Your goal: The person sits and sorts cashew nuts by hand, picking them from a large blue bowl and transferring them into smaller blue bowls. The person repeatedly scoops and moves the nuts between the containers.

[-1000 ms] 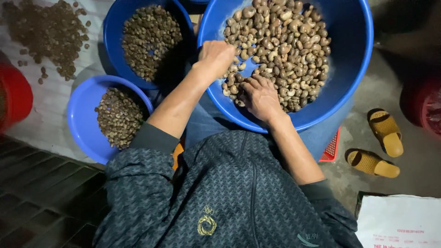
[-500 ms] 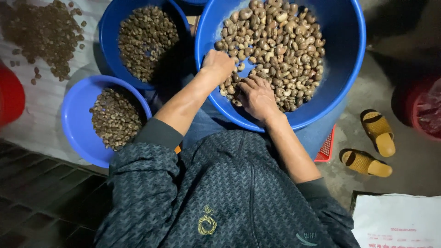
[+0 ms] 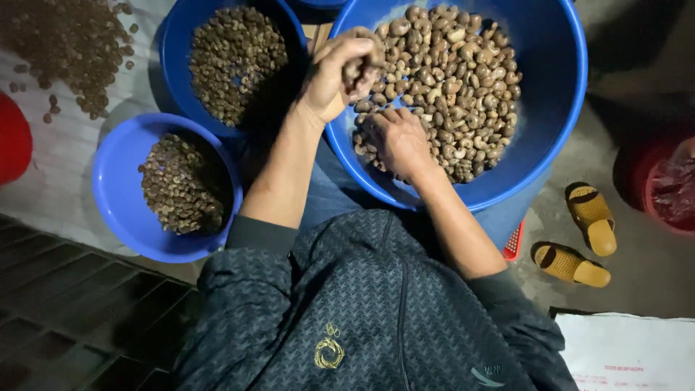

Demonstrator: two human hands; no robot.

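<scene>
A large blue basin (image 3: 557,94) holds a heap of pale brown nuts (image 3: 449,80). My left hand (image 3: 337,72) is raised over the basin's near left rim, fingers curled around a few nuts. My right hand (image 3: 394,141) lies palm down on the nuts at the near side of the heap, fingers bent among them. Whether it grips any nut is hidden.
Two smaller blue basins of darker nuts sit to the left, one far (image 3: 181,51), one near (image 3: 116,188). Loose nuts (image 3: 69,43) lie on the floor at top left. A red tub (image 3: 11,145) stands at the left edge, another (image 3: 670,188) at right. Yellow sandals (image 3: 590,217) lie at right.
My left hand has lifted off the nut heap with nuts in its fingers. My right hand has stayed on the nuts. The view has shifted slightly.
</scene>
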